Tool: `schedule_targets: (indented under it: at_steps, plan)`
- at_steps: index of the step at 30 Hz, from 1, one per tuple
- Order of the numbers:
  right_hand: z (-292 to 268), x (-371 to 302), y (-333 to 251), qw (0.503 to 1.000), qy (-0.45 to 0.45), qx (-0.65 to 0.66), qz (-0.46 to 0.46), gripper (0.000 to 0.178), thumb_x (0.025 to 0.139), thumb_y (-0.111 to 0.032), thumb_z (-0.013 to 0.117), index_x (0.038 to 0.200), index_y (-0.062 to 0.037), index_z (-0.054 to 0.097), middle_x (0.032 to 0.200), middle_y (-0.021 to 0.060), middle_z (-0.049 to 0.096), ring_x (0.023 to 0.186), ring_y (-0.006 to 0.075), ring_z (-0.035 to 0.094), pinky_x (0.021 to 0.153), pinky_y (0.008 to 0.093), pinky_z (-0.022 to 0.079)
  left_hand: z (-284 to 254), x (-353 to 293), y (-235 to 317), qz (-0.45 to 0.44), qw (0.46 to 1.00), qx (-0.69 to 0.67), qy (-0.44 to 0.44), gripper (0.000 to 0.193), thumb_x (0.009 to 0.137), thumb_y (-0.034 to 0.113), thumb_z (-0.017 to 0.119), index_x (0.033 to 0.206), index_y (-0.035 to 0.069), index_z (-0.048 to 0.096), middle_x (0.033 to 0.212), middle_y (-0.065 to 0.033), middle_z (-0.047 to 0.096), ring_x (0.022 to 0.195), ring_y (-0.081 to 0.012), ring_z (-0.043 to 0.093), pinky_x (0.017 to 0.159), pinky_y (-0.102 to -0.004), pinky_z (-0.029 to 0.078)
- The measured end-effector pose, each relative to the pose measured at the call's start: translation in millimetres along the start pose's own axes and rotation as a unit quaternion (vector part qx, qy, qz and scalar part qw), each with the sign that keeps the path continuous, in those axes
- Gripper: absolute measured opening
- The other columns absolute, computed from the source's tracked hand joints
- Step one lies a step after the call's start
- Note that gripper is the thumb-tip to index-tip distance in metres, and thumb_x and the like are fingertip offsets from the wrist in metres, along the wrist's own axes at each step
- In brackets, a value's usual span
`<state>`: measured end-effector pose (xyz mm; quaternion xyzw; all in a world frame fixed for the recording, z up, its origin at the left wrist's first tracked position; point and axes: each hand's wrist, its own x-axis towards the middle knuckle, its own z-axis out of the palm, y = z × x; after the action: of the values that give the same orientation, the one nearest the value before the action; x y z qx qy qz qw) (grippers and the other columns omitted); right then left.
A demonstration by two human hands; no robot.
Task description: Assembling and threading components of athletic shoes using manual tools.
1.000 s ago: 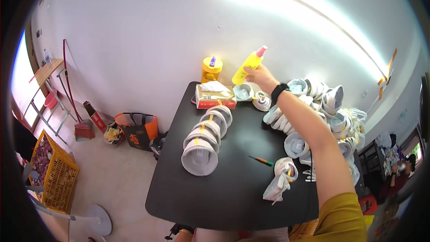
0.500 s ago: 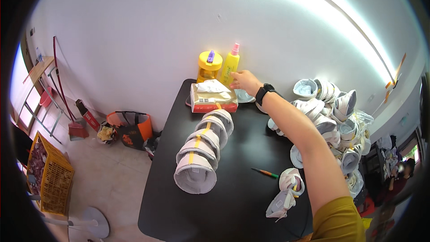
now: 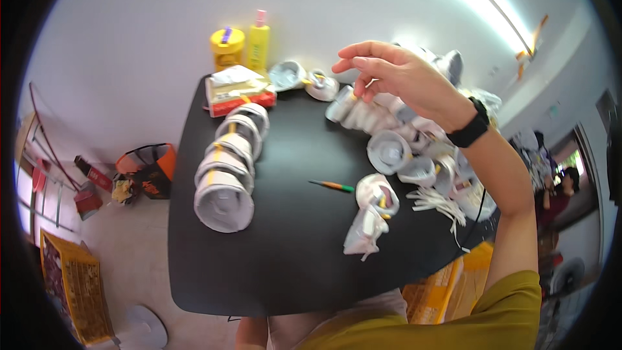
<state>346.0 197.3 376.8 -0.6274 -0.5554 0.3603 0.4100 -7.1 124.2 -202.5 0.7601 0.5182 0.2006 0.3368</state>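
Note:
My right hand (image 3: 405,78), with a black watch on the wrist, is raised above the far right of the black table (image 3: 291,272). Its fingers are apart and nothing shows in them. Beneath and behind it lies a heap of white, cup-shaped fabric pieces (image 3: 389,151). A row of similar pieces (image 3: 224,202), with yellow strips along it, lies on the left of the table. A smaller pair of joined pieces (image 3: 367,230) lies near the middle right, beside a green-and-orange pen-like tool (image 3: 335,186). My left hand does not show; only some bare skin appears at the lower edge.
At the back left stand a tissue pack (image 3: 243,94), a yellow-lidded jar (image 3: 227,48) and a yellow spray bottle (image 3: 258,45). Two white pieces (image 3: 287,76) sit beside them. White strips (image 3: 437,202) lie at the right edge. Yellow crates (image 3: 84,285) stand on the floor.
My right hand has left the area by the spray bottle and moved right, rising over the heap. The view has shifted, so the table appears farther left and higher.

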Motion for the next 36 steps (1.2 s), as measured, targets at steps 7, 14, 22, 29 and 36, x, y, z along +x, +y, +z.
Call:
schedule_targets:
  at_steps: [7,14,22,29,36]
  plan:
    - [-11,-159,21,0.997,0.055,-0.02,0.056,0.025,0.101,-0.019,0.052,0.117,-0.0009,0.06,0.109,0.0026,0.067,0.079,0.0066,0.059,0.073,0.023,0.051,-6,3,1,0.026,0.999,0.023,-0.019,0.029,0.098,0.018,0.049,0.11,-0.003,0.063,0.102,-0.0137,0.07,0.088,-0.0362,0.064,0.077,-0.0434,0.051]
    - [22,-255,80,0.986,0.056,-0.114,0.11,0.019,0.097,-0.01,0.057,0.112,-0.0014,0.064,0.097,0.003,0.071,0.077,0.0079,0.062,0.07,0.0236,0.05,-17,3,-8,0.037,0.998,0.052,-0.028,0.029,0.098,0.019,0.048,0.11,-0.003,0.063,0.102,-0.014,0.07,0.089,-0.0373,0.063,0.078,-0.0439,0.051]
    - [45,-239,118,0.987,0.07,-0.145,0.008,0.018,0.095,-0.011,0.06,0.109,-0.0018,0.066,0.094,0.0073,0.072,0.078,0.0145,0.067,0.068,0.0261,0.051,-26,2,-15,0.051,0.995,0.071,-0.048,0.029,0.098,0.019,0.048,0.111,-0.003,0.063,0.102,-0.0143,0.07,0.089,-0.0386,0.063,0.079,-0.0446,0.051]
    - [52,-186,128,0.944,0.116,-0.285,-0.121,0.013,0.09,-0.01,0.063,0.102,-0.0033,0.065,0.093,0.0087,0.065,0.084,0.0248,0.061,0.07,0.0344,0.05,-34,-7,-17,0.076,0.993,0.061,-0.067,0.03,0.098,0.019,0.048,0.111,-0.004,0.062,0.103,-0.0145,0.07,0.089,-0.0397,0.063,0.079,-0.0451,0.05]
    - [68,-74,198,0.918,0.075,-0.377,-0.095,0.022,0.082,-0.011,0.068,0.103,-0.0041,0.064,0.101,0.0126,0.067,0.1,0.0318,0.06,0.085,0.0434,0.049,-87,-73,29,0.003,0.988,-0.016,-0.156,0.027,0.099,0.016,0.048,0.11,-0.003,0.063,0.1,-0.013,0.07,0.083,-0.0323,0.066,0.075,-0.0402,0.053]
